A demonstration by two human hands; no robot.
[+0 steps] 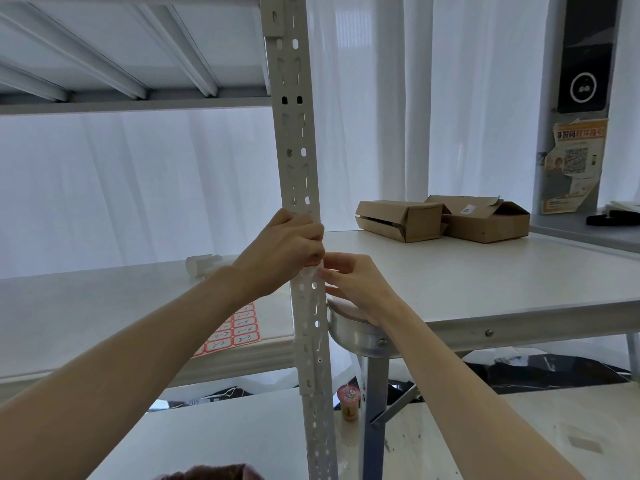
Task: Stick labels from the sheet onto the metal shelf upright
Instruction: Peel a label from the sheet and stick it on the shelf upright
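Observation:
A white perforated metal shelf upright (296,150) runs from top to bottom through the middle of the view. My left hand (287,251) curls around it from the left, and a sliver of a red-edged label (312,263) shows under its fingers. My right hand (349,278) reaches in from the right, its fingertips touching the upright's edge just below the left hand. The label sheet (235,329), with red-bordered handwritten labels, lies on the shelf board behind my left forearm, partly hidden by it.
A white shelf board (86,306) extends left; another shelf (121,57) is overhead. A white folding table (485,282) with metal rim stands right, holding two cardboard boxes (443,218). A small white object (201,264) lies on the shelf. A drink cup (349,401) sits on the floor.

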